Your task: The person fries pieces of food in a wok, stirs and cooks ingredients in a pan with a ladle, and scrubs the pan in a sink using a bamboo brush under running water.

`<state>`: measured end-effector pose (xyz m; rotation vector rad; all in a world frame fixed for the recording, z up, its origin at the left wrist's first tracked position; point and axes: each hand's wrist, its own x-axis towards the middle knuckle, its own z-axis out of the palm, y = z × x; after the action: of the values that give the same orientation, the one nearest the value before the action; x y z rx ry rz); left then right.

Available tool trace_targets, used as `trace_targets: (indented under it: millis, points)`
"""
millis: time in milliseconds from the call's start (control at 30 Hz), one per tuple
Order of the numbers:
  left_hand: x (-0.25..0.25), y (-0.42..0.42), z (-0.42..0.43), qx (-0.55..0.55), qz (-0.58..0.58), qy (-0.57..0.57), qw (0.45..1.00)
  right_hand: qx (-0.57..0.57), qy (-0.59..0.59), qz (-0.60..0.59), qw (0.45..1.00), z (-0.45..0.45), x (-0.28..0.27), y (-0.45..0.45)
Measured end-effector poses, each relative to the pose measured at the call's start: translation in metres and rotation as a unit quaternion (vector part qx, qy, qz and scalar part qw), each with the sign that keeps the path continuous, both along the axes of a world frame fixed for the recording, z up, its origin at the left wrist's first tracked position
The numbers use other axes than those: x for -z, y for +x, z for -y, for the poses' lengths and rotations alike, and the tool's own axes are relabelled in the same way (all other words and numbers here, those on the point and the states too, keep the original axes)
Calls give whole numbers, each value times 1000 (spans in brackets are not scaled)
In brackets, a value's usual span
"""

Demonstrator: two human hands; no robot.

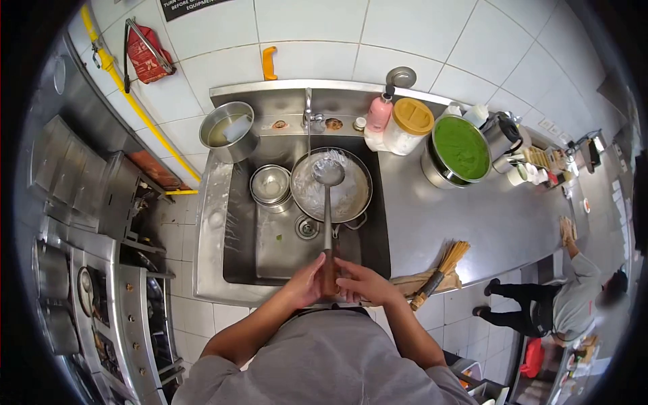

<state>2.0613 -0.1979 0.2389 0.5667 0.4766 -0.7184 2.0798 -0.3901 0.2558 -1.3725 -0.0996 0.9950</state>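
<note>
A long ladle (328,202) with a wooden handle end reaches from my body over the sink. My left hand (306,282) is closed on the left side of its handle, and my right hand (366,281) curls its fingers against the right side. The ladle's bowl sits over a wide two-handled pan (365,177) of cloudy, whitish water with suds. Above it, the faucet (308,116) lets down a thin stream near the bowl. Left of the pan, small nested metal bowls (269,185) stand in the sink (260,250).
A pot (231,147) stands at the sink's left corner. On the right counter (412,216) are a pink bottle (379,113), a yellow-lidded tub (411,118), a container of green paste (462,150) and a stick brush (440,273). Another person (563,300) stands farther right.
</note>
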Motion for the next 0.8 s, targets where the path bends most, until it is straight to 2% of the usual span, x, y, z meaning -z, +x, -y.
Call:
trace_targets:
  millis: [67, 100, 167, 233, 267, 333, 367, 433, 467, 500, 567, 600, 667, 733, 800]
  points:
    - [33, -3, -5, -2, -24, -3, 1000, -14, -67, 66, 995, 33, 1, 1]
    - [46, -5, -10, 5, -46, -10, 999, 47, -102, 182, 977, 57, 18, -3]
    - [40, -9, -15, -23, -52, -32, 998, 115, -326, 204, 916, 112, 6, -16]
    - [34, -16, -19, -42, -22, -50, 998, 271, -342, 273, 858, 174, 58, -47]
    - [32, -19, -18, -52, -30, -42, 997, 268, -342, 273, 858, 190, 67, -61]
    - [34, -22, -13, -55, -25, -29, 998, 274, -517, 213, 783, 205, 81, -82]
    - [35, -22, -11, -56, -20, -17, 998, 276, -516, 213, 782, 204, 99, -82]
    - [35, -20, -10, -55, -25, -18, 998, 416, -422, 347, 727, 184, 126, -80]
    - [32, -18, -11, -61, -25, -21, 998, 442, -421, 286, 739, 173, 121, -77]
    - [29, -16, -13, -69, -23, -24, 997, 443, -422, 287, 737, 176, 124, -78]
    - [21, -15, -22, -65, -33, -33, 997, 449, -352, 192, 798, 192, 131, -79]
    - [17, -16, -28, -62, -46, -40, 996, 463, -269, 178, 826, 200, 130, -87]
    - [8, -18, -41, -58, -39, -40, 997, 449, -205, 102, 864, 192, 78, -105]
    - [6, -25, -55, -45, -38, -34, 998, 465, -62, 47, 882, 151, 13, -111]
    - [12, -24, -66, -43, -40, -55, 997, 443, 36, 1, 896, 121, -1, -94]
